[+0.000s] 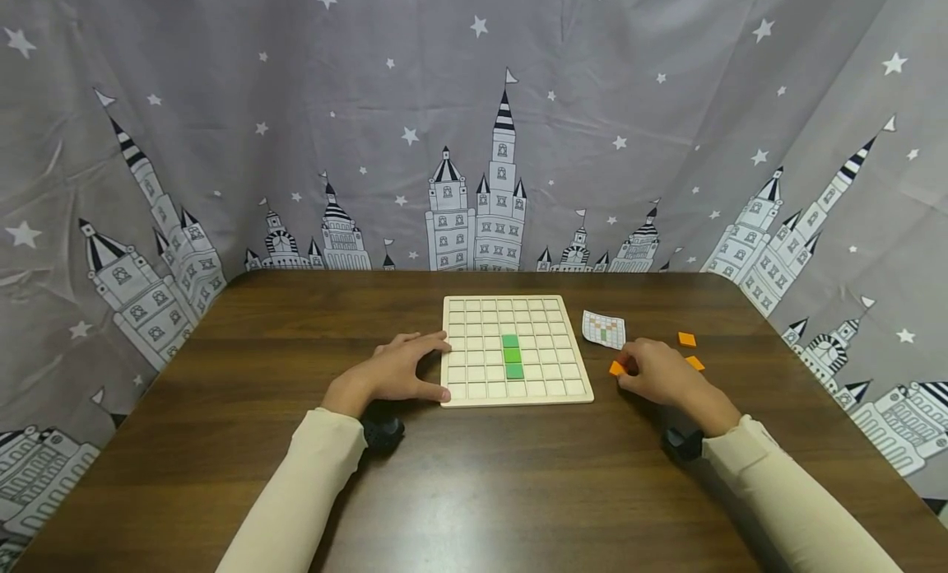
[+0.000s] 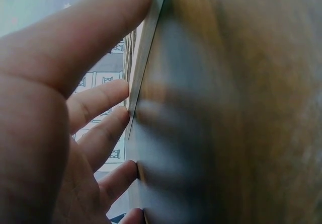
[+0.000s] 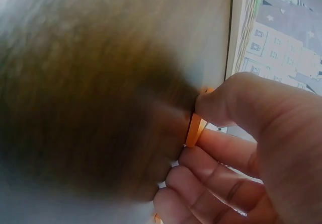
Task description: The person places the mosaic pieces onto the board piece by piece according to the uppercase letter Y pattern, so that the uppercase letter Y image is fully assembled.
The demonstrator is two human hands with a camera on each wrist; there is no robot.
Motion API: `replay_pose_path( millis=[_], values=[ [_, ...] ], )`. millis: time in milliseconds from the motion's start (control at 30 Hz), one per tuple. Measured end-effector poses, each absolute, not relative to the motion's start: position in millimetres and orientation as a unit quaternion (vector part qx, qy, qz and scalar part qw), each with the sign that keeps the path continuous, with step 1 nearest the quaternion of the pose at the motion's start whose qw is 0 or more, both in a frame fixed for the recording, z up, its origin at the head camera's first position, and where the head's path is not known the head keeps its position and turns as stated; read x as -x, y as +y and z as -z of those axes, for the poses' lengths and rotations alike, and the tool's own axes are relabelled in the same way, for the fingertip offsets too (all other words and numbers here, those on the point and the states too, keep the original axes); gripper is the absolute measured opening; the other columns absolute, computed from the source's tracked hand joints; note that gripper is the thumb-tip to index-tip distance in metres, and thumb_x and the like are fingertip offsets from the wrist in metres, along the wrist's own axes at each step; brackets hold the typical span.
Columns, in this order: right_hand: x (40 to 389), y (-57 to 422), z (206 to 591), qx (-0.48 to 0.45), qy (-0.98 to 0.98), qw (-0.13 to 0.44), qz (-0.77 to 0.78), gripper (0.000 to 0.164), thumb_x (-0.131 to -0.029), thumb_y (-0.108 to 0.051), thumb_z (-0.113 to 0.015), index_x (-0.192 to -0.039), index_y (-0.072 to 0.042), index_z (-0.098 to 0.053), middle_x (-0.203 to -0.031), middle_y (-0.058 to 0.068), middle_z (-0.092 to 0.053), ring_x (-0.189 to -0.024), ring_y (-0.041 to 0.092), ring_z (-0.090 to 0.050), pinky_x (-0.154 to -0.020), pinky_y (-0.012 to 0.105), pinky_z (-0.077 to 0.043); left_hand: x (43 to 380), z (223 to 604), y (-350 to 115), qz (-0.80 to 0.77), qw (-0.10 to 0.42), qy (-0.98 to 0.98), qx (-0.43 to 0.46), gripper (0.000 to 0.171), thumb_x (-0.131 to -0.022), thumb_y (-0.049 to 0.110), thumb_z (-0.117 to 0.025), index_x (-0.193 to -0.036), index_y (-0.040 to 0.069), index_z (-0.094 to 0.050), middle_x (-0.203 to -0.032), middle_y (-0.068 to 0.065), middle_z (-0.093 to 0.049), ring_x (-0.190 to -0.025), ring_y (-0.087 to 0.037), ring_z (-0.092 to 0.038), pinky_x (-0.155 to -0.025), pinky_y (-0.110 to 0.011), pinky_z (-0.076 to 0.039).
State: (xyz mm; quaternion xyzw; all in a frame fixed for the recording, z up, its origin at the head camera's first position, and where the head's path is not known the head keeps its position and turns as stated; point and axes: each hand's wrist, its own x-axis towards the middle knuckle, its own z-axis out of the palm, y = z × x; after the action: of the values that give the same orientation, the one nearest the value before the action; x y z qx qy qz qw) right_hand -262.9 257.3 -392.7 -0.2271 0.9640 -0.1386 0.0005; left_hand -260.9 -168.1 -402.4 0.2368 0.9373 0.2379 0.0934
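A pale wooden grid board (image 1: 474, 305) lies on the table with several green tiles (image 1: 512, 356) in a column near its middle. My left hand (image 1: 392, 369) is spread at the board's left side, thumb and fingertips touching the rim. In the left wrist view, the fingers of the left hand (image 2: 95, 108) reach the board's thin edge (image 2: 145, 58). Right of the board, my right hand (image 1: 657, 371) pinches an orange tile (image 1: 616, 368) low at the tabletop. The right wrist view shows the orange tile (image 3: 196, 129) at the thumb and index finger, partly hidden.
A small printed card (image 1: 603, 329) with a coloured grid pattern lies between the board and the right hand. Two more orange tiles (image 1: 686, 339) lie beyond that hand, one partly behind it. A grey castle-print curtain (image 1: 400, 104) hangs behind the brown table (image 1: 444, 474).
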Motion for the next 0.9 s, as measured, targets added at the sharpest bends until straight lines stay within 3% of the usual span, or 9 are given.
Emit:
replay_pose_path(
  millis=[533, 900],
  values=[
    [279, 248, 384, 0.237, 0.958, -0.032, 0.156, 0.01, -0.081, -0.013, -0.074, -0.087, -0.007, -0.069, -0.076, -0.001, -0.059, -0.066, 0.016, -0.053, -0.061, 0.036, -0.046, 262, 401, -168, -0.233, 0.097, 0.938, -0.238, 0.081, -0.081, 0.051, -0.082, -0.147, 0.014, -0.052, -0.161, -0.006, -0.036, -0.146, -0.041, -0.026, -0.105, -0.073, -0.021],
    [326, 178, 361, 0.29, 0.946, -0.028, 0.142, 0.015, -0.085, -0.018, -0.076, -0.096, -0.008, -0.073, -0.093, 0.004, -0.068, -0.083, 0.021, -0.062, -0.074, 0.042, -0.053, 262, 402, -169, -0.235, 0.099, 0.937, -0.239, 0.081, -0.081, 0.051, -0.082, -0.147, 0.015, -0.052, -0.162, -0.006, -0.034, -0.146, -0.042, -0.026, -0.105, -0.074, -0.021]
  ],
)
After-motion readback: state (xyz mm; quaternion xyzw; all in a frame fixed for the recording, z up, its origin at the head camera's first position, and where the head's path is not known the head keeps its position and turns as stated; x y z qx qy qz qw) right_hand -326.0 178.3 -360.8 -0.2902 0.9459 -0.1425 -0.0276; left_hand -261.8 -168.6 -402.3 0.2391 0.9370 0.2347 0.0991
